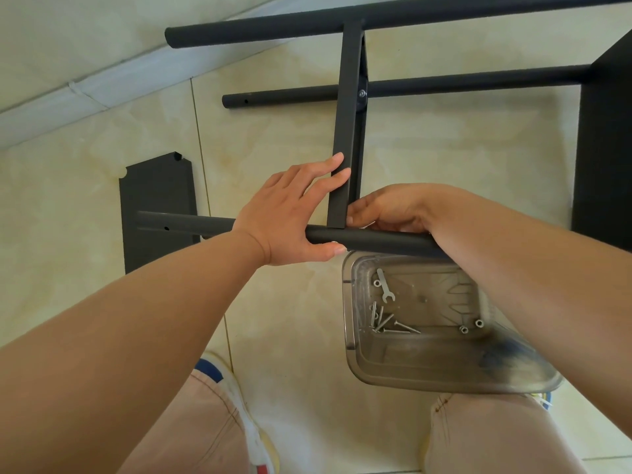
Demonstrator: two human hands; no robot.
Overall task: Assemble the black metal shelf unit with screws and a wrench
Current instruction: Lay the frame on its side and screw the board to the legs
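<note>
Black pole [376,238] gripped by left hand [290,213], steadying shelf edge [343,138]; right hand [386,210] pinches the joint, aligning it.

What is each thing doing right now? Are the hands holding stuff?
left hand: grips near tube, fingers against crossbar
right hand: fingers at the joint; grip unclear
near tube: held off the floor
crossbar: bolted to middle tube
wrench: unused, in tray
screws: loose in tray
tray: on floor
</note>
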